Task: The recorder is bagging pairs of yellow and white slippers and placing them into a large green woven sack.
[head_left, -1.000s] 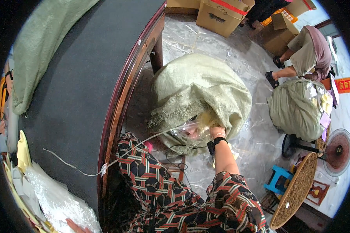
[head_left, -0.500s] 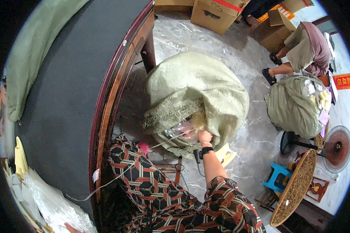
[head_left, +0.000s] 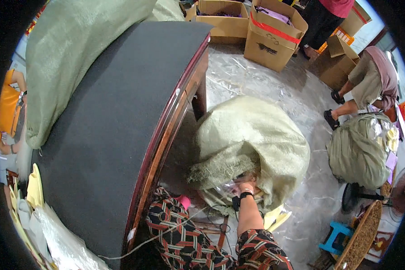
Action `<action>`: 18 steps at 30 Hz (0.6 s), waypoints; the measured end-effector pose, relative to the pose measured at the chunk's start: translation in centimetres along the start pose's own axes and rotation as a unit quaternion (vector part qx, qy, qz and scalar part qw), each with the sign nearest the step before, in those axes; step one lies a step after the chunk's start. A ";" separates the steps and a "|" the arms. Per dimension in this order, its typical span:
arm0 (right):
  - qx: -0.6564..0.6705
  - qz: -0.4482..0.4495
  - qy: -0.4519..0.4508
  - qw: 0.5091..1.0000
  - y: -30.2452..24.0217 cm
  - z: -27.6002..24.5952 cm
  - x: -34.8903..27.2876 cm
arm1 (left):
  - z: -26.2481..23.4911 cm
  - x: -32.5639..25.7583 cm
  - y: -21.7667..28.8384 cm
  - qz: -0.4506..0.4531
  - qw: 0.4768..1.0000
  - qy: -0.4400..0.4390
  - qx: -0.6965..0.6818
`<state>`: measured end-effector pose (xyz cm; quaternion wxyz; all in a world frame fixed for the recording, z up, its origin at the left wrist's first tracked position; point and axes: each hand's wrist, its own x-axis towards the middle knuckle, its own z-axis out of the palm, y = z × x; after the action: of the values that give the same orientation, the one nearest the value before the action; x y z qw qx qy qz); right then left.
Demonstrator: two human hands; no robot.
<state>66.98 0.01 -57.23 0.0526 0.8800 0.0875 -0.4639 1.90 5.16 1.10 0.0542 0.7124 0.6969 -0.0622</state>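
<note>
A bulging pale green woven sack [head_left: 256, 126] stands on the floor before me, its frayed mouth facing me. Clear plastic packaging [head_left: 227, 188] with pinkish contents shows inside the opening. My right hand [head_left: 247, 185], with a black band at the wrist, reaches into this mouth. Its fingers are hidden among the contents and the cloth, so their grip cannot be made out. My left hand is out of view. Yellow sheet-like pieces [head_left: 276, 218] lie beside the sack, right of my forearm.
At left is a dark-topped table [head_left: 108, 121] bearing another green sack [head_left: 76, 58] and clear plastic bags [head_left: 60, 234]. Cardboard boxes [head_left: 272, 45] stand at the back. Right are a second filled sack [head_left: 360, 148], a blue stool [head_left: 335, 236] and a round tray [head_left: 360, 238]. Other people are nearby.
My view has shifted up and left, so the scene sits lower and further right. My right hand has gone deeper into the sack's mouth. A person in orange now shows at far left.
</note>
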 end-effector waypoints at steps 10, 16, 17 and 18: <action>0.051 -0.007 0.120 0.991 -2.2 -6.4 -7.0 | -0.1 -0.5 -0.7 -0.016 1.000 0.008 0.015; 0.004 0.087 0.145 0.986 3.4 -5.1 -0.8 | 2.1 1.1 -1.8 -0.012 0.996 -0.008 -0.090; 0.007 0.134 0.154 0.979 5.1 -4.7 1.0 | 3.0 2.0 -2.3 0.005 0.993 -0.010 -0.115; -0.007 0.045 0.017 0.999 -5.5 -3.4 -4.6 | -0.6 -2.6 -1.8 -0.037 0.996 0.045 -0.065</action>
<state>66.01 5.50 -51.59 0.0783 0.8904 0.0520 -0.4454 0.01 2.76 2.18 0.0670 0.6834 0.7268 0.0133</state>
